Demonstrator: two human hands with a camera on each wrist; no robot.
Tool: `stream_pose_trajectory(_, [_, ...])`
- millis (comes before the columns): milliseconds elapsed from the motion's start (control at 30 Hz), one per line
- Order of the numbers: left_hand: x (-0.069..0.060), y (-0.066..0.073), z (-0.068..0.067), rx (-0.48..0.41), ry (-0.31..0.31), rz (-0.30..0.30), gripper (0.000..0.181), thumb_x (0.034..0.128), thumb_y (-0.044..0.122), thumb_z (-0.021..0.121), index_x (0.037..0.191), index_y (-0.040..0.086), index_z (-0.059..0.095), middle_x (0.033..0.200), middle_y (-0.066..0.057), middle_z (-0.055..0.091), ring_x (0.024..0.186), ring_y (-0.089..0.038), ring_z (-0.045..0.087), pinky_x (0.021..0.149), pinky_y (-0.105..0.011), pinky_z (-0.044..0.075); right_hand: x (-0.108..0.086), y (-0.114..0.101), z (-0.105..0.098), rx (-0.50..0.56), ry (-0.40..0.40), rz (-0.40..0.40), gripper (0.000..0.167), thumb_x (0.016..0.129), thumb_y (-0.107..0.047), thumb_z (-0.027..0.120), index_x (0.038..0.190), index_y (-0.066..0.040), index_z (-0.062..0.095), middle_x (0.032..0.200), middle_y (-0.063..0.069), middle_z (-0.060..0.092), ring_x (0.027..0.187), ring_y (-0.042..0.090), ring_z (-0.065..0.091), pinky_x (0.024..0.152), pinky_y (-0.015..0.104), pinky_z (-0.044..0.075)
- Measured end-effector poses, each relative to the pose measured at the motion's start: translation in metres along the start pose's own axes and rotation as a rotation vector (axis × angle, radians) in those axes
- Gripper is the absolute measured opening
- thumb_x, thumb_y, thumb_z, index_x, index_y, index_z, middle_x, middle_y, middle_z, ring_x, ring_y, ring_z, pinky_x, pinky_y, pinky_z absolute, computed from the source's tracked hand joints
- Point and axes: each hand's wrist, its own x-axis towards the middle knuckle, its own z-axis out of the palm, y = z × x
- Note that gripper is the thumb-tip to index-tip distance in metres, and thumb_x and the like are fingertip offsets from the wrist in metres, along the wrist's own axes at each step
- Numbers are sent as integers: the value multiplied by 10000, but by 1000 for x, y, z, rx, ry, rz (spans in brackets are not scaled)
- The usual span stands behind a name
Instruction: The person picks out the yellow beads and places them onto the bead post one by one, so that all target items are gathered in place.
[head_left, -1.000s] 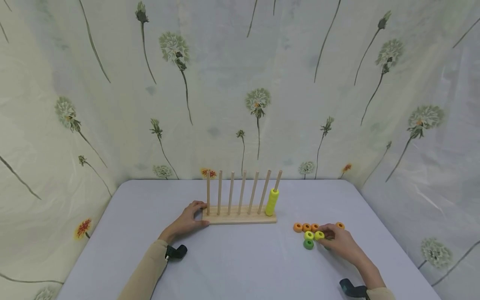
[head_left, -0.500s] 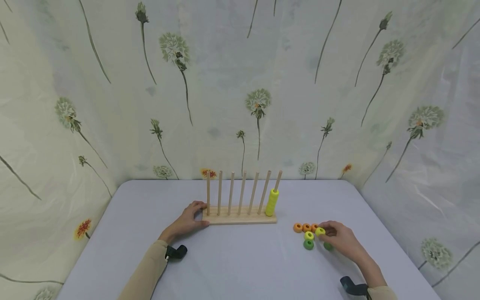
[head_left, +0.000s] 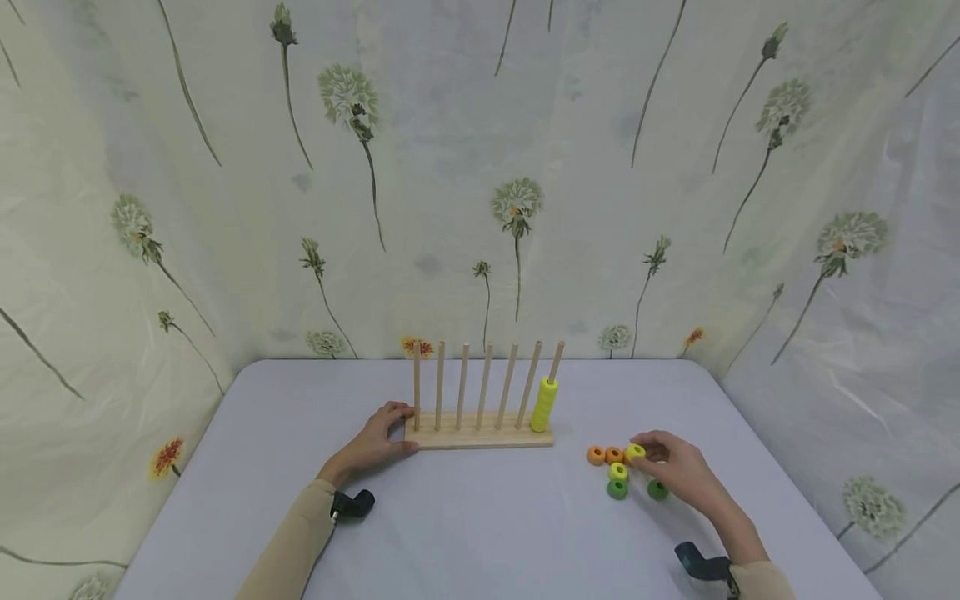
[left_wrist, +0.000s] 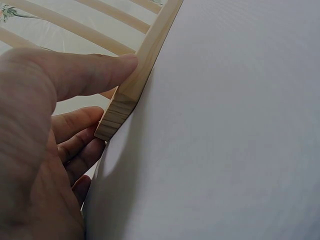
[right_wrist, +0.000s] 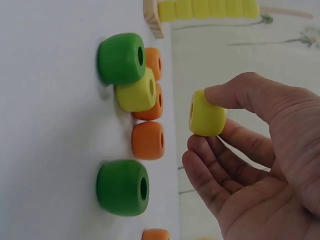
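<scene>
My left hand (head_left: 372,439) grips the left end of a wooden peg rack (head_left: 480,438), its thumb on the front edge and fingers at the back. The rack has several upright pegs. A stack of yellow beads (head_left: 544,406) fills most of the rightmost peg. To the right of the rack, my right hand (head_left: 684,473) pinches a yellow bead (right_wrist: 207,114) between thumb and fingers, raised off the table. Beneath and beside it lie a loose yellow bead (right_wrist: 137,91), a green bead (right_wrist: 121,59), a second green bead (right_wrist: 122,187) and several orange beads (right_wrist: 148,140).
A white-covered table (head_left: 480,533) carries everything. Behind it and at both sides hangs a curtain (head_left: 450,167) printed with dandelions. Another orange bead (right_wrist: 156,234) shows at the lower edge of the right wrist view. Dark camera mounts (head_left: 702,562) sit on both wrists.
My right hand has lifted the yellow bead from among the others and moved it slightly up and away, uncovering the green bead below. The left hand and rack have stayed put.
</scene>
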Motion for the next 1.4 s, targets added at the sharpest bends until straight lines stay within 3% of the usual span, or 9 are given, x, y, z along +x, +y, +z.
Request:
stream_pose_trajectory(333, [-1,0,1,-5,0,8,660,831,317,748,1381,53,496,1424,-139,421,1375,-376,333,1117,-585,260,7,-16,1,17,-1,-10,381,865,-250,715,1193,-82,619,1104,83,655,980,222,628,780,337,550])
stream_pose_trajectory(600, [0,1,0,-5,4,10,659,829,323,752,1379,61,499,1415,-129,428,1369,-368,338,1119,-577,263,15,-32,-3,21,11,-65,367,881,-241,698,1199,-77,618,1099,84,656,971,220,627,768,308,548])
stream_pose_trajectory(867, [0,0,0,15,8,12,652,827,320,753,1374,68,504,1415,-116,431,1372,-357,336,1122,-567,264,29,-52,-10,2,39,-121,343,870,-224,710,1173,-80,638,1083,84,656,956,223,636,807,385,556])
stream_pose_trajectory(1067, [0,1,0,14,12,23,655,828,328,751,1372,60,505,1404,-124,439,1360,-363,349,1114,-574,269,38,-68,-16,7,68,-163,340,874,-248,713,1164,-89,637,1068,82,658,946,224,641,804,375,550])
stream_pose_trajectory(1400, [0,1,0,3,4,32,654,832,330,750,1371,56,502,1403,-133,435,1361,-368,343,1120,-575,256,50,-94,-30,57,75,-163,366,887,-318,699,1180,-112,622,1090,69,642,974,224,621,797,361,529])
